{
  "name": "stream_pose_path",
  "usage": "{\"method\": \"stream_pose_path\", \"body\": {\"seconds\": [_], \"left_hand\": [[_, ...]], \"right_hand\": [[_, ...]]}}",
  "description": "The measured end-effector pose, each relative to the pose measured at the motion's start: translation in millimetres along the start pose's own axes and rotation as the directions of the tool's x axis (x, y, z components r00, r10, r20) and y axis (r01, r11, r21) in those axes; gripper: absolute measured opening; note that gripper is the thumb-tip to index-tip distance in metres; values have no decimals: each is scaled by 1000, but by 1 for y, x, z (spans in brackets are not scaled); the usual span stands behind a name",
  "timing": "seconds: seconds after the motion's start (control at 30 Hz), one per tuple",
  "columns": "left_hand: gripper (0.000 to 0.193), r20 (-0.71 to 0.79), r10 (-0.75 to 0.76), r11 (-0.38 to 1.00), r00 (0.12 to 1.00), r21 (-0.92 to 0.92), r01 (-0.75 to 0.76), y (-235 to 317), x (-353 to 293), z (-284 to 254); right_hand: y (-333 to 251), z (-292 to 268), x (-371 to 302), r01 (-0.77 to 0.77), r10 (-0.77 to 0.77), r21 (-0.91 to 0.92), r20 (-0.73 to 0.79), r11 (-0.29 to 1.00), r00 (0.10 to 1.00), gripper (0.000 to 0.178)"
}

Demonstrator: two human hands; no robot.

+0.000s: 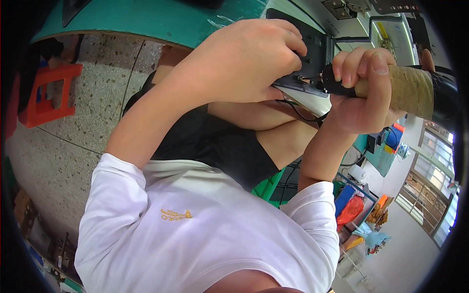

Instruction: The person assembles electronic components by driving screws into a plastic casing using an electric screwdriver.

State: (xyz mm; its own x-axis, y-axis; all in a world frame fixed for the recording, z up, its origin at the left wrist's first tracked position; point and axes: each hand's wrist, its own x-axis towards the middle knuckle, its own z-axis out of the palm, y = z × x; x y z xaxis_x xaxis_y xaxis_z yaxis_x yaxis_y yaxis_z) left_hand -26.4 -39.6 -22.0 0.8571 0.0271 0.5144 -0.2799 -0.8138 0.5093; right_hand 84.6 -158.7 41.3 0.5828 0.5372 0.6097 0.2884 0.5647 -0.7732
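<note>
My right hand (364, 90) is wrapped round a thick electric screwdriver (408, 90) with tan tape on its body and a black nose. Its thin tip points left, toward a black flat plastic panel (315, 46) on the bench. My left hand (254, 61) curls over the near left part of that panel, close to the tip. Its fingers are bent and the thumb sits low by the panel's edge. Whatever lies between these fingers is hidden by the hand. A dark cable (300, 113) runs below the panel, near my right wrist.
A green worktop (146, 19) spans the far side, and a pale machine (391, 34) stands behind the panel. An orange-red plastic stool (46, 95) is on the speckled floor at left. At right are a shelf with coloured bags (351, 212) and a barred window (427, 176).
</note>
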Motion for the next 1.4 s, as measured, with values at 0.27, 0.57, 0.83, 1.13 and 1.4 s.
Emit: {"method": "stream_pose_path", "body": {"seconds": [0.27, 0.57, 0.83, 1.13, 1.4], "left_hand": [[41, -3, -6, 1000, 1000, 9, 6, 0, 1, 0], [41, -23, 5, 1000, 1000, -4, -5, 0, -1, 1], [39, -4, -4, 1000, 1000, -14, 4, 0, 0, 1], [39, 2, 8, 1000, 1000, -2, -8, 1, 1, -4], [40, 30, 7, 999, 1000, -43, -6, 7, 4, -7]], "right_hand": [[6, -5, 1, 16, -15, -23, 36, 1000, 999, 22], [4, -4, -4, -26, 28, -37, 28, 999, 999, 20], [3, -10, -9, -108, 138, -297, 81, 949, 987, 40], [6, 9, -15, 13, -25, -262, -43, 965, 999, 65], [-24, -5, 43, 409, -403, -27, -233, 912, 885, 28]]}}
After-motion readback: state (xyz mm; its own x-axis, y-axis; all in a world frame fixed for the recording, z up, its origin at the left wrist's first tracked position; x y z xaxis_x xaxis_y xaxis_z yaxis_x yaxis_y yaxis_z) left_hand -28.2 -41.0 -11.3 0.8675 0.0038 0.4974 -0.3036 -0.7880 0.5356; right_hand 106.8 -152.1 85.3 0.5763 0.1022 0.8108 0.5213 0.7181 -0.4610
